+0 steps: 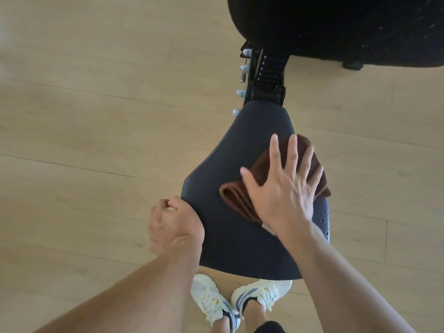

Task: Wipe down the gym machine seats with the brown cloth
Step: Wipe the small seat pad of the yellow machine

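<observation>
A dark padded gym machine seat (230, 243) fills the middle of the head view, narrow at the far end and wide near me. A folded brown cloth (234, 194) lies on its right half. My right hand (281, 186) presses flat on the cloth with fingers spread. My left hand (174, 227) curls around the seat's left edge. Small water droplets sit on the seat's right rim.
Beyond the seat a black adjustment bracket (266, 75) with silver bolts joins a large black back pad (336, 27) at the top right. Light wooden floor (84, 104) surrounds the machine. My white sneakers (237, 299) stand just under the seat's near edge.
</observation>
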Available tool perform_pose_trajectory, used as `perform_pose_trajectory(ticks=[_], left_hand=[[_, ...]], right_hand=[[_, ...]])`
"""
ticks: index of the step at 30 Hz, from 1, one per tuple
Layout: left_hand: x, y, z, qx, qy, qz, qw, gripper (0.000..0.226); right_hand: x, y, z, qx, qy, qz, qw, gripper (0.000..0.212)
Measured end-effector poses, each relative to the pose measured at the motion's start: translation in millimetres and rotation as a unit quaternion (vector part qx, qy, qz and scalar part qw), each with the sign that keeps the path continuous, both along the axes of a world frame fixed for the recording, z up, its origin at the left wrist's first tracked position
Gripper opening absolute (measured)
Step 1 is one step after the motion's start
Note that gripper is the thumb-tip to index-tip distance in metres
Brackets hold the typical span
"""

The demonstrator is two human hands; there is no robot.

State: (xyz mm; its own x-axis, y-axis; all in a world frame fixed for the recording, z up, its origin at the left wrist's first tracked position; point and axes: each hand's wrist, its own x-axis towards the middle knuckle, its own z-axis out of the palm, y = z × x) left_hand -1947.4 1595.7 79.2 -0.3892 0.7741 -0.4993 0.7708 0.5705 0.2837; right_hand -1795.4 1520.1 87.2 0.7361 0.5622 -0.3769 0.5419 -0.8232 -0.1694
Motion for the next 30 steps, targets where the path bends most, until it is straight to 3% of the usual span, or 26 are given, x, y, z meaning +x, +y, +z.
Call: perform_pose_trajectory(ticks=[6, 12, 17, 22, 30], left_hand=[[1, 0, 2, 0.002, 0.0, 0.002, 1.0, 0.041], [2, 2, 1, 0.023, 0.025, -0.012, 0.999, 0.042], [4, -2, 9, 0.01, 0.013, -0.022, 1.0, 0.034], [5, -2, 10, 0.005, 0.011, -0.021, 1.0, 0.038], [0, -1, 3, 0.026, -0.02, -0.018, 0.999, 0.05]], right_hand=[[67, 56, -2, 0.099, 0.013, -0.077, 0.992, 0.053], [104, 83, -5, 0.122, 0.09, -0.122, 0.981, 0.063], [90, 40, 5, 0.076, 0.093, -0.123, 0.985, 0.07], [58, -25, 17, 0.043, 0.104, -0.004, 0.994, 0.066], [-26, -101, 35, 0.085, 0.085, 0.067, 0.99, 0.06]])
